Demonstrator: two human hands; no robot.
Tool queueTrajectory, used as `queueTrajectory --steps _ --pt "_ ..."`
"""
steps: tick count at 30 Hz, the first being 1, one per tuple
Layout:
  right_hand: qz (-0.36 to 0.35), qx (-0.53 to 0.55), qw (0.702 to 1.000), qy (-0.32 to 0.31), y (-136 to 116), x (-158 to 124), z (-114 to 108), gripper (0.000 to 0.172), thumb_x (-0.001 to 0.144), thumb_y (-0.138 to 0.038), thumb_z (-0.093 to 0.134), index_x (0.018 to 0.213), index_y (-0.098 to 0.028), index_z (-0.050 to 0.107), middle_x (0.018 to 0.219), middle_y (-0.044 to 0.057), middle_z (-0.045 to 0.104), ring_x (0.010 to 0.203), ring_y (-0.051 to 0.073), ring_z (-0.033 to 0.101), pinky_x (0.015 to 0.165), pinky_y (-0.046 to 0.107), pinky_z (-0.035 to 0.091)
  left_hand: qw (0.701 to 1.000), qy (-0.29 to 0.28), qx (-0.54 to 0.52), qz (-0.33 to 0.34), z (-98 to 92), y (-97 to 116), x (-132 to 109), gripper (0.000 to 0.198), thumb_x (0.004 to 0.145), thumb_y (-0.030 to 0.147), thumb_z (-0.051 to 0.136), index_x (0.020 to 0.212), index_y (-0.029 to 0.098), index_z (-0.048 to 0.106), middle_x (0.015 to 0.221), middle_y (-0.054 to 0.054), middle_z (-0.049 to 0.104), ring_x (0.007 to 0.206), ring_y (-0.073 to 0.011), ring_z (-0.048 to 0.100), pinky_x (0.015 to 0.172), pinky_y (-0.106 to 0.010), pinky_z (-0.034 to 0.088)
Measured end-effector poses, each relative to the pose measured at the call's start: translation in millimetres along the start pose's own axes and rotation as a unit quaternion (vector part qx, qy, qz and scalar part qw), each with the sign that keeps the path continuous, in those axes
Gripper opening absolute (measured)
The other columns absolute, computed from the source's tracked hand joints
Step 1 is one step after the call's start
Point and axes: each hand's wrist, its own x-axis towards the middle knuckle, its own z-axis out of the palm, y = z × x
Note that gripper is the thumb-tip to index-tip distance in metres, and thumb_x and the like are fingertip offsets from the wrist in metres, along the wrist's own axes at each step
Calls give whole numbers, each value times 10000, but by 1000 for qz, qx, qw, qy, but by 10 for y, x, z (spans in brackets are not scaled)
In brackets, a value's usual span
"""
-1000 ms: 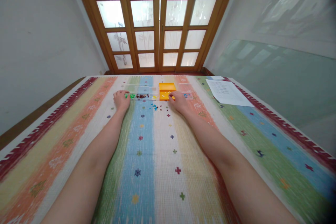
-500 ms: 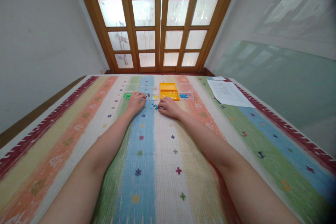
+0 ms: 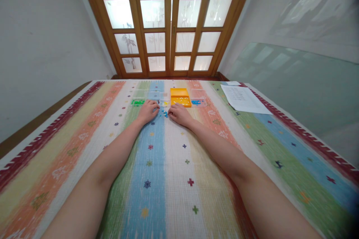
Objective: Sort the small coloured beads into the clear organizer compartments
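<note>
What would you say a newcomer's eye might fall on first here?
Most likely the open orange box, bright near the far edge of the striped cloth, with green pieces to its left and blue pieces to its right. Next, the left hand and right hand, on either side of a small loose pile. Behind stand the glass-paned doors.

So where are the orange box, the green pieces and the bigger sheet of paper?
Orange box (image 3: 180,92): head view, on its bare far half.
Green pieces (image 3: 138,102): head view, middle of the pile.
Bigger sheet of paper (image 3: 244,99): head view, near its middle.
</note>
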Motion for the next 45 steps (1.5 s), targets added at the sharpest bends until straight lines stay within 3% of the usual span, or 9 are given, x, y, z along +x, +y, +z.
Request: queueTrajectory --steps 9,17,29,36,45 --pt "174 29 973 151 341 -36 -92 156 942 -221 566 919 -209 720 948 89 739 904 250 626 846 368 460 994 -67 -4 85 36 156 13 300 941 185 591 1126 296 799 1237 -69 695 1208 -271 558 1122 -482 455" --pt "273 67 937 207 525 -70 -129 152 904 -227 555 918 -202 705 913 84 752 819 238 654 778 358 484 995 -68 -15 71 42 141 8 291 931 160 603 1084 292 812 1217 -71 701 1206 -275 564 1128 -487 460" --pt "253 70 940 218 643 -78 -65 170 885 -220 537 924 -203 702 975 102 752 906 256 657 872 399 514 994 -74 -19 76 32 127 14 296 907 101 612 1022 291 807 1212 -53 702 1193 -260 568 1112 -461 465" --pt "222 68 951 204 658 -89 -15 273 896 -200 582 1133 -182 715 1178 127 741 1110 282 655 1039 445 484 993 -64 -17 101 88 59 20 250 950 159 620 1015 292 821 1209 -59 707 1174 -259 561 1083 -455 470" --pt "191 44 961 196 636 -82 -2 204 905 -167 572 1016 -197 740 1094 113 744 1083 293 647 1020 459 488 989 -89 -45 109 34 25 27 201 971 210 618 1023 275 800 1189 -65 716 1164 -259 566 1088 -453 456"
